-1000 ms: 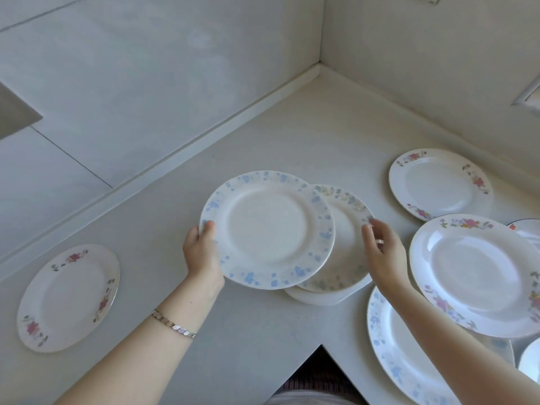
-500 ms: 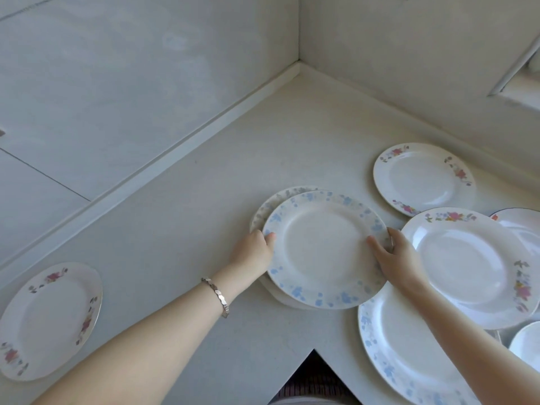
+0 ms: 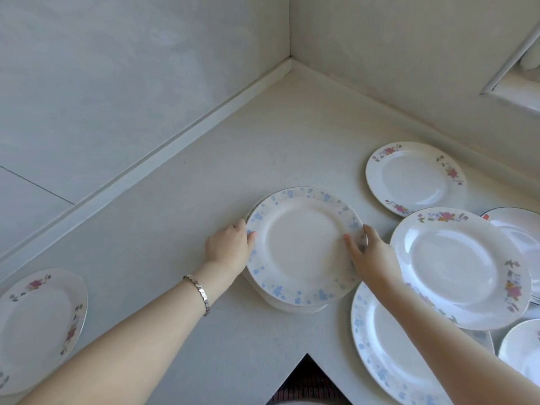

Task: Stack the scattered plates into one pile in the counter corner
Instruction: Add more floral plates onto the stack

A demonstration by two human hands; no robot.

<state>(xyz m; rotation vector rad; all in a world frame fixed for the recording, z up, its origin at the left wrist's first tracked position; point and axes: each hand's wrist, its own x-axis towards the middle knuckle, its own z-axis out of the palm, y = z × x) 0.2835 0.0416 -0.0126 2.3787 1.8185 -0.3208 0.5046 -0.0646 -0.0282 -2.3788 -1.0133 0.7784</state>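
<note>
1. The blue-flowered plate (image 3: 305, 247) lies on top of a low pile (image 3: 292, 307) of plates on the table (image 3: 190, 206), well short of the wall corner (image 3: 289, 64)
2. The left hand (image 3: 229, 248) grips its left rim, thumb on the top face and fingers hidden under the edge; the right hand (image 3: 369, 257) pinches the right rim, thumb on top, so both clasp this one plate
3. It looks like glazed ceramic: stiff, smooth, fairly heavy, and likely to chip or crack if knocked; the glaze probably slips under the fingers
4. The best hold, I judge, is at opposite rims, thumbs above and fingers beneath, lifting the pile from its lowest plate
5. Loose plates lie around: a pink-flowered plate (image 3: 415, 176) behind to the right, a larger flowered plate (image 3: 458, 267) overlapping a large blue-rimmed plate (image 3: 385, 352), and a far-left plate (image 3: 38, 325)
6. No brand, label or writing can be read; only painted flower borders show
</note>
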